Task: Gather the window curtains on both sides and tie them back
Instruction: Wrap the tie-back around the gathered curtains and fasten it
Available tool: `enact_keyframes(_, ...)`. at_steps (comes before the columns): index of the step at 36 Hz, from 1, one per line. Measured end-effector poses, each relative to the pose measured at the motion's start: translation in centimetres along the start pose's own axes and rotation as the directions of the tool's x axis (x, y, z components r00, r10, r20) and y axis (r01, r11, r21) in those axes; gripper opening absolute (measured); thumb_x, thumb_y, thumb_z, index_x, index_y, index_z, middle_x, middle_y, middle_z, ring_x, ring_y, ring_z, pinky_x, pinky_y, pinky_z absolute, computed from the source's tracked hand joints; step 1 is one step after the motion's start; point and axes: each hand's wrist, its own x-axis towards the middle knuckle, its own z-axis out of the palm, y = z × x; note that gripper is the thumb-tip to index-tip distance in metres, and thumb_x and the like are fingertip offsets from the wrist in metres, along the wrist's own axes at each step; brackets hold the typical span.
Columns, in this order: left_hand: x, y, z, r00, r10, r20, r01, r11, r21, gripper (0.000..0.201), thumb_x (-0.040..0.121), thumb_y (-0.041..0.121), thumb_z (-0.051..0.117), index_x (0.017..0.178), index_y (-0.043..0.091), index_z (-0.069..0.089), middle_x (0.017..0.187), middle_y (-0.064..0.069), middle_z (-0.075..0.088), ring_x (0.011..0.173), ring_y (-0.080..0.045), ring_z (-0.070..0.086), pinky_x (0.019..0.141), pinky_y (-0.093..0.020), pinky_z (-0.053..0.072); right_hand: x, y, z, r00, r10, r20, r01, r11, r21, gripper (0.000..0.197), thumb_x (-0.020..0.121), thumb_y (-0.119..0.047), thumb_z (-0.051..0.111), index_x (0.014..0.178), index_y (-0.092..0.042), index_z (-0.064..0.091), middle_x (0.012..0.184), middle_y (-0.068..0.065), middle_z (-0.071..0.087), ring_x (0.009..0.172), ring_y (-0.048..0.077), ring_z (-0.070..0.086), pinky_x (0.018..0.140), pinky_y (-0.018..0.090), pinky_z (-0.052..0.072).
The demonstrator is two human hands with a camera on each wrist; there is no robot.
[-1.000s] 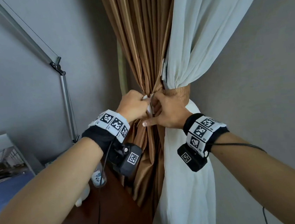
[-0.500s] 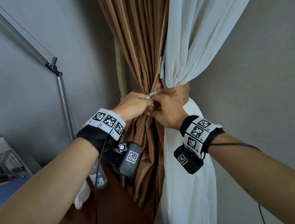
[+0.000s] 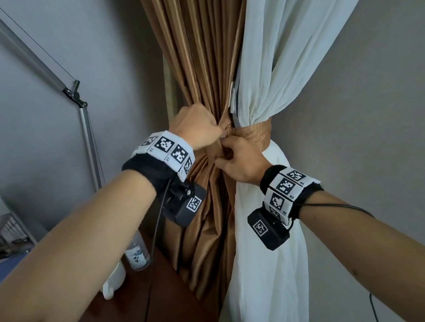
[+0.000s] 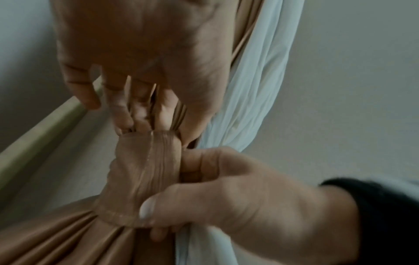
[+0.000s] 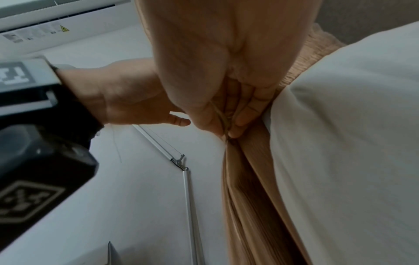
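Curtains gathered at the wall corner: brown curtain (image 3: 194, 57) left, white sheer (image 3: 285, 46) right, tieback band (image 3: 252, 136) wrapped round both. My left hand (image 3: 194, 131) has fingers curled, pinching the band's end (image 4: 145, 172); my right hand (image 3: 240, 160) pinches it between thumb and fingers. Lamp arm (image 3: 87, 138) stands left.

Furnished room, home or hotel: grey walls (image 3: 360, 117), floor-length brown curtain (image 3: 200, 43), wall air conditioner (image 5: 45, 16), wooden table (image 3: 149, 313), articulated lamp (image 3: 77, 96).
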Motion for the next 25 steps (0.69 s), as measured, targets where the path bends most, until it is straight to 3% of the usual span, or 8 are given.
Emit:
enact_keyframes(4,0.8,-0.1,-0.6,0.998,-0.021,0.059,0.023,0.999,-0.031,0.029,0.086,0.026,0.067,0.079,-0.002,0.071,0.076,-0.005,0.064,0.078,-0.02,0.06,0.076,-0.033,0.053,0.0,0.0,0.0,0.999,-0.033,0.016,0.033,0.999,-0.003,0.015,0.082,-0.015,0.066,0.093,-0.005,0.068,0.094,0.01,0.068,0.087,0.025,0.063,0.073,0.025,0.044)
enact_keyframes(7,1.3,-0.4,-0.8,0.998,-0.016,0.055,0.016,1.0,-0.007,0.024,0.089,0.025,0.066,0.085,0.003,0.072,0.086,-0.002,0.066,0.086,-0.015,0.055,0.077,-0.026,0.043,-0.1,-0.2,-0.1,0.998,-0.051,0.029,0.05,0.998,0.026,0.017,0.085,-0.012,0.064,0.098,-0.004,0.068,0.097,0.009,0.068,0.089,0.022,0.062,0.081,0.028,0.048)
enact_keyframes(9,1.4,-0.7,-0.7,0.999,0.005,0.05,-0.005,1.0,-0.002,0.024,0.091,0.026,0.065,0.09,0.003,0.071,0.096,-0.004,0.065,0.095,-0.017,0.056,0.083,-0.026,0.042,0.0,-0.1,-0.3,0.998,-0.045,0.035,0.043,0.998,0.049,0.017,0.086,-0.012,0.064,0.101,-0.006,0.068,0.099,0.007,0.068,0.091,0.02,0.061,0.083,0.027,0.047)
enact_keyframes(11,1.4,-1.1,-0.4,0.999,0.034,0.041,-0.034,0.999,-0.005,0.02,0.092,0.028,0.063,0.086,0.009,0.069,0.097,-0.003,0.062,0.099,-0.02,0.056,0.083,-0.028,0.042,0.2,0.2,-0.4,0.998,-0.035,0.059,0.031,0.997,0.073,0.015,0.086,-0.013,0.064,0.1,-0.009,0.068,0.097,0.005,0.069,0.091,0.019,0.062,0.082,0.026,0.046)
enact_keyframes(16,1.1,-2.0,0.2,0.988,0.156,-0.008,-0.156,0.987,-0.028,0.019,0.094,0.024,0.06,0.079,0.013,0.062,0.089,0.0,0.059,0.082,-0.017,0.051,0.073,-0.025,0.035,0.5,1.2,-0.6,0.994,0.054,0.095,-0.069,0.984,0.162,0.01,0.088,-0.016,0.064,0.095,-0.013,0.07,0.088,0.003,0.071,0.088,0.021,0.065,0.085,0.033,0.05)
enact_keyframes(19,1.1,-2.3,0.3,0.978,0.209,0.009,-0.209,0.977,-0.042,0.016,0.094,0.022,0.059,0.08,0.014,0.061,0.092,0.002,0.059,0.083,-0.016,0.052,0.075,-0.025,0.036,0.8,0.9,-0.9,0.988,0.107,0.11,-0.127,0.973,0.194,0.008,0.089,-0.016,0.063,0.082,-0.015,0.067,0.072,-0.001,0.068,0.078,0.019,0.066,0.082,0.034,0.051)
enact_keyframes(23,1.4,-2.9,0.1,0.978,0.206,0.031,-0.203,0.975,-0.089,0.015,0.094,0.022,0.06,0.085,0.012,0.066,0.088,0.007,0.056,0.08,-0.011,0.051,0.075,-0.022,0.035,1.1,0.3,-1.3,0.977,0.177,0.122,-0.201,0.952,0.232,0.021,0.087,-0.015,0.064,0.067,-0.018,0.062,0.061,-0.002,0.066,0.06,0.009,0.062,0.063,0.022,0.048)
enact_keyframes(25,1.6,-3.0,0.1,0.977,0.206,0.051,-0.201,0.976,-0.09,0.013,0.094,0.023,0.06,0.083,0.016,0.064,0.085,0.01,0.055,0.081,-0.011,0.052,0.075,-0.023,0.035,1.1,0.4,-1.2,0.965,0.25,0.075,-0.26,0.916,0.306,0.017,0.081,-0.014,0.071,0.067,-0.018,0.064,0.059,0.002,0.069,0.054,0.008,0.063,0.06,0.022,0.053)
